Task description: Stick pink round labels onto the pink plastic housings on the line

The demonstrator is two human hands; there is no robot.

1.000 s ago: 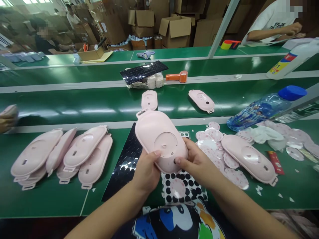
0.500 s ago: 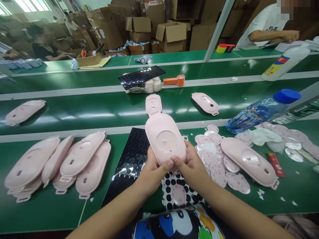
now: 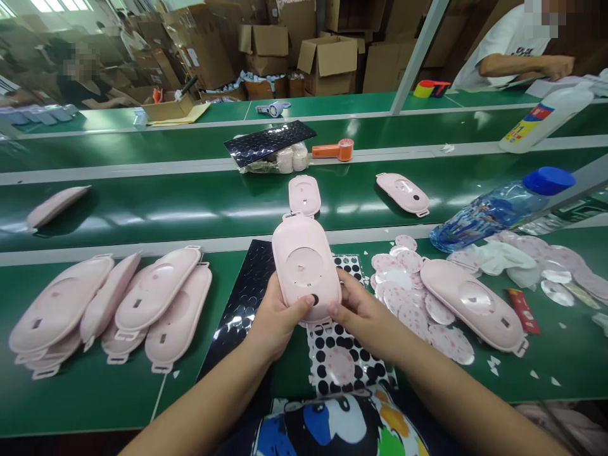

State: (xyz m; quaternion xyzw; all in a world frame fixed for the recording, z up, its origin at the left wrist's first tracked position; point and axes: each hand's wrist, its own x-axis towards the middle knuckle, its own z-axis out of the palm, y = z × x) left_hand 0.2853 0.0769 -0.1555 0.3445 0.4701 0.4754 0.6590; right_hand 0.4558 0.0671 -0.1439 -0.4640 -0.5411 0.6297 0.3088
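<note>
Left hand [image 3: 278, 318] and right hand [image 3: 363, 315] holding pink shell [image 3: 304, 256], dotted sheet [image 3: 329, 343] below, green workbench [image 3: 90, 399]

Factory assembly floor: long green work surfaces [image 3: 213, 209] ran in parallel between pale rails [image 3: 95, 172], near-identical pink plastic parts [image 3: 164, 288] lay overlapping, cardboard cartons [image 3: 327, 66] stood massed behind, and other people [image 3: 503, 47] occupied the far bench [image 3: 332, 103].

One casing [image 3: 304, 244] is mid-frame before us, over a sheet [image 3: 322, 350]; other casings [image 3: 159, 278] lie lower left, discs [image 3: 412, 318] right.
</note>
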